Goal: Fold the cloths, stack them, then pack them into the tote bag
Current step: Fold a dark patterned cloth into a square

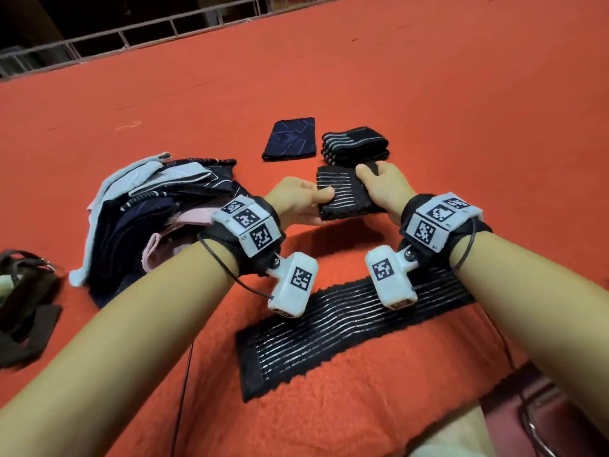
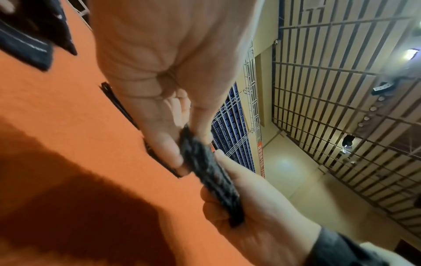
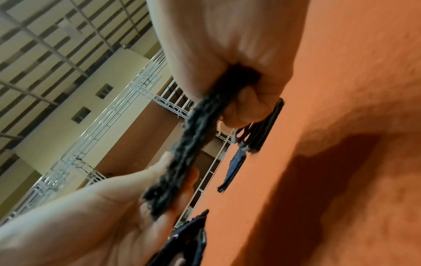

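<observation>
A folded black cloth with thin white stripes (image 1: pixel 342 196) hangs a little above the orange surface, held between both hands. My left hand (image 1: pixel 316 202) pinches its left edge, thumb on top. My right hand (image 1: pixel 372 179) grips its far right corner. The left wrist view shows the left hand (image 2: pixel 191 138) pinching the cloth's edge (image 2: pixel 212 176). In the right wrist view the right hand (image 3: pixel 241 90) has its fingers curled round the cloth (image 3: pixel 187 154). Just beyond stands a stack of folded striped cloths (image 1: pixel 356 145). Another striped cloth (image 1: pixel 346 328) lies flat under my wrists.
A folded navy cloth (image 1: pixel 290 138) lies left of the stack. A heap of unfolded cloths (image 1: pixel 158 219) sits at the left. Dark brown straps, perhaps the bag (image 1: pixel 23 291), lie at the far left edge. A white railing (image 1: pixel 99 44) borders the far side.
</observation>
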`<control>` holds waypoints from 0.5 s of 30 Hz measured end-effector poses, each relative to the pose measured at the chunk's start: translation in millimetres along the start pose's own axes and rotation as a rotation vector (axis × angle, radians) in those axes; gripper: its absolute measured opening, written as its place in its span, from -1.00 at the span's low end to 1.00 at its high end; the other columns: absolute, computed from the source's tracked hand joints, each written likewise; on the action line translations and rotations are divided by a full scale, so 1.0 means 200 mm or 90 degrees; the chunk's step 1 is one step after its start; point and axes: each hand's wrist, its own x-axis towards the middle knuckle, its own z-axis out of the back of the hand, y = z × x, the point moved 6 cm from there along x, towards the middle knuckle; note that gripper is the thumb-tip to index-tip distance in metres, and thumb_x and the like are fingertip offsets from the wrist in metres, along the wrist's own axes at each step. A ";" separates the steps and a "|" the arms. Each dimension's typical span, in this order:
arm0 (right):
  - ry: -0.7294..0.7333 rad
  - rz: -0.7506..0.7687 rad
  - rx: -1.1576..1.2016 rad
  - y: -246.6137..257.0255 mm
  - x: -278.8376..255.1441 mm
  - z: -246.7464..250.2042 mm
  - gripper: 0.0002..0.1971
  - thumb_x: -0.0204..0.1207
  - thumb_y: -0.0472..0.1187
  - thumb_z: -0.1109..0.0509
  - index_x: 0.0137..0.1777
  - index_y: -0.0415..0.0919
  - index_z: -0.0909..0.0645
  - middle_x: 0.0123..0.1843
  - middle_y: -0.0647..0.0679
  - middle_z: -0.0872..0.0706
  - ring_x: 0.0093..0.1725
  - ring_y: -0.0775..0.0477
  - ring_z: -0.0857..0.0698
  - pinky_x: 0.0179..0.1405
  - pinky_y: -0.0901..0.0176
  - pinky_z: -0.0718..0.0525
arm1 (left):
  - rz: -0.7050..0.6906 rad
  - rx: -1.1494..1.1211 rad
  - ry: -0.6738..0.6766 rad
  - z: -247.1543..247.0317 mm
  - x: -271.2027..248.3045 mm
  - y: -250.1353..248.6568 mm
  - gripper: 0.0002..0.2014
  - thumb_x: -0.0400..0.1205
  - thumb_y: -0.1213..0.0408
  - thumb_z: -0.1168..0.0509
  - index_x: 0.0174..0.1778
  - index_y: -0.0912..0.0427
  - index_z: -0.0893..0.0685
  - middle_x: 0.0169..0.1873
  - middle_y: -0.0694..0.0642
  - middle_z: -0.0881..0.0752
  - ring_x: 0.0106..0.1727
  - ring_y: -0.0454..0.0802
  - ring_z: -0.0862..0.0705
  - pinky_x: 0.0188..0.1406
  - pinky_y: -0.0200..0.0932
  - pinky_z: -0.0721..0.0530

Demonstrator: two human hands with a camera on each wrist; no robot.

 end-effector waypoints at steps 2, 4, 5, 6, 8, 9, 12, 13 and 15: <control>-0.013 0.018 0.036 -0.04 0.03 0.04 -0.80 0.61 -0.12 -0.26 -0.13 -0.26 -0.54 -0.11 -0.17 -0.64 -0.09 -0.07 -0.58 -0.06 0.07 -0.51 | -0.002 0.009 0.025 -0.04 0.03 -0.02 -0.82 0.65 0.37 -0.28 -0.29 0.21 -0.57 -0.46 0.04 -0.72 -0.50 -0.19 -0.70 -0.48 -0.36 -0.67; -0.036 0.015 0.081 -0.05 0.09 0.09 -0.79 0.56 -0.08 -0.32 -0.16 -0.23 -0.58 -0.16 -0.15 -0.66 -0.14 -0.06 -0.61 -0.10 0.07 -0.54 | -0.002 -0.010 0.008 -0.06 0.09 -0.07 -0.81 0.66 0.43 -0.25 -0.30 0.21 -0.56 -0.43 0.06 -0.71 -0.43 -0.13 -0.70 -0.48 -0.34 -0.70; -0.036 0.013 0.104 -0.05 0.13 0.11 -0.78 0.53 -0.05 -0.36 -0.17 -0.22 -0.60 -0.20 -0.14 -0.65 -0.19 -0.05 -0.61 -0.15 0.08 -0.54 | 0.003 -0.030 -0.013 -0.06 0.12 -0.10 -0.79 0.67 0.46 -0.22 -0.30 0.22 -0.54 -0.38 0.10 -0.68 -0.38 -0.10 -0.67 -0.49 -0.33 -0.72; -0.019 0.001 0.135 -0.04 0.16 0.13 -0.78 0.48 -0.02 -0.39 -0.16 -0.20 -0.61 -0.23 -0.14 -0.65 -0.26 -0.04 -0.61 -0.23 0.11 -0.54 | 0.009 -0.054 -0.037 -0.06 0.16 -0.12 -0.78 0.68 0.49 -0.19 -0.30 0.22 -0.52 -0.34 0.12 -0.64 -0.35 -0.08 -0.63 -0.51 -0.31 -0.71; 0.041 -0.054 0.229 -0.06 0.23 0.15 -0.82 0.47 -0.12 -0.40 -0.01 -0.17 -0.55 -0.25 -0.10 -0.62 -0.40 0.01 -0.60 -0.43 0.26 -0.55 | 0.023 -0.109 -0.071 -0.05 0.24 -0.17 -0.77 0.69 0.52 -0.13 -0.27 0.22 -0.49 -0.29 0.12 -0.58 -0.31 -0.08 -0.59 -0.55 -0.29 -0.68; 0.064 -0.079 0.267 -0.07 0.26 0.17 -0.79 0.50 -0.22 -0.37 0.10 -0.17 -0.48 -0.25 -0.08 -0.60 -0.43 0.04 -0.59 -0.50 0.31 -0.56 | 0.027 -0.134 -0.078 -0.04 0.29 -0.19 -0.77 0.70 0.51 -0.11 -0.25 0.22 -0.49 -0.28 0.12 -0.58 -0.30 -0.08 -0.58 -0.55 -0.29 -0.68; 0.033 -0.089 0.308 -0.07 0.37 0.24 -0.59 0.48 -0.41 -0.32 0.29 -0.18 -0.33 -0.22 -0.09 -0.59 -0.41 0.03 -0.56 -0.44 0.28 -0.55 | 0.028 -0.163 -0.112 0.00 0.42 -0.25 -0.81 0.71 0.50 -0.11 -0.21 0.25 -0.49 -0.28 0.12 -0.56 -0.38 -0.11 -0.56 -0.61 -0.29 -0.68; 0.011 -0.076 0.316 -0.07 0.42 0.25 -0.59 0.46 -0.44 -0.31 0.26 -0.18 -0.34 -0.21 -0.13 -0.57 -0.40 0.00 -0.53 -0.41 0.24 -0.50 | 0.030 -0.162 -0.135 0.01 0.47 -0.27 -0.82 0.70 0.49 -0.13 -0.21 0.26 -0.50 -0.30 0.13 -0.57 -0.50 -0.15 -0.57 -0.66 -0.30 -0.65; -0.028 -0.057 0.305 -0.05 0.52 0.27 -0.72 0.45 -0.46 -0.30 0.05 -0.13 -0.42 -0.27 -0.15 -0.54 -0.43 0.00 -0.49 -0.46 0.25 -0.45 | 0.036 -0.146 -0.200 0.03 0.55 -0.29 -0.87 0.66 0.48 -0.22 -0.21 0.27 -0.54 -0.29 0.14 -0.62 -0.70 -0.18 -0.59 -0.71 -0.30 -0.61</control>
